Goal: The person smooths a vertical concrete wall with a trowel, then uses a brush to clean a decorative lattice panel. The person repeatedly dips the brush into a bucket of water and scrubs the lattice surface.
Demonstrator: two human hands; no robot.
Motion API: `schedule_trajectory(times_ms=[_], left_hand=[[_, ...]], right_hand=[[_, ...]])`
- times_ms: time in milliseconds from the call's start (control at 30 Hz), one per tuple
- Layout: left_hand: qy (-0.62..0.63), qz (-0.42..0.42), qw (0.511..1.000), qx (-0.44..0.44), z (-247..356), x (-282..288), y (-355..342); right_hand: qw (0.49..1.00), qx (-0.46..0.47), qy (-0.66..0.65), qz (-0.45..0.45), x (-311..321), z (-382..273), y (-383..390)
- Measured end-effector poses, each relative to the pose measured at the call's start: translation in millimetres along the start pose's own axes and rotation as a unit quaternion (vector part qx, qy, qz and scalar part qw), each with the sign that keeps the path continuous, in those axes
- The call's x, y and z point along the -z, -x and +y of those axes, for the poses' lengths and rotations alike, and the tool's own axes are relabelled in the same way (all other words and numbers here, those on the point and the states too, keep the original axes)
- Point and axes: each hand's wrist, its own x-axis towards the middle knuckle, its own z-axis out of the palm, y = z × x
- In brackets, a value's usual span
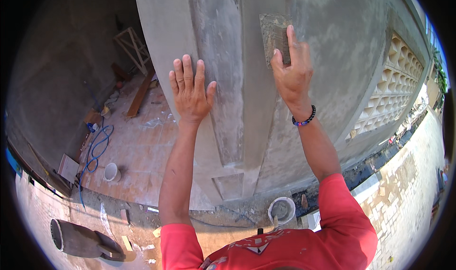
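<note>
My right hand (292,70) grips a metal plastering trowel (268,30), its flat blade against the grey rendered column (251,108) near the top of the view. A bracelet of dark beads is on that wrist. My left hand (190,92) is open, palm toward the column and fingers apart, resting on or just at the plaster left of a recessed vertical panel (223,132). A smaller recessed rectangle (228,184) sits low on the column, below both hands.
A doorway at left shows a tiled floor (133,151), blue hose (102,144), white bucket (111,172), planks (140,94) and wooden frame (133,49). Below are a mortar bucket (281,209) and dark cylindrical container (80,241). Breeze-block vents (392,78) pierce the right wall, above a drain (365,168).
</note>
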Motion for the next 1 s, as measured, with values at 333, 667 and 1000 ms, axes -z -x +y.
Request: schedule_trajectory(times_ms=[333, 667, 1000], left_hand=[[0.003, -0.010, 1.000, 0.009, 1, 1, -1], [0.000, 0.000, 1.000, -0.001, 0, 1, -2], [0.011, -0.005, 1.000, 0.002, -1, -1, 0]], right_hand=[[0.995, -0.031, -0.002, -0.091, 7, 1, 83], [0.999, 0.037, 0.039, 0.006, -8, 2, -34], [0.978, -0.080, -0.028, -0.192, 40, 1, 175]])
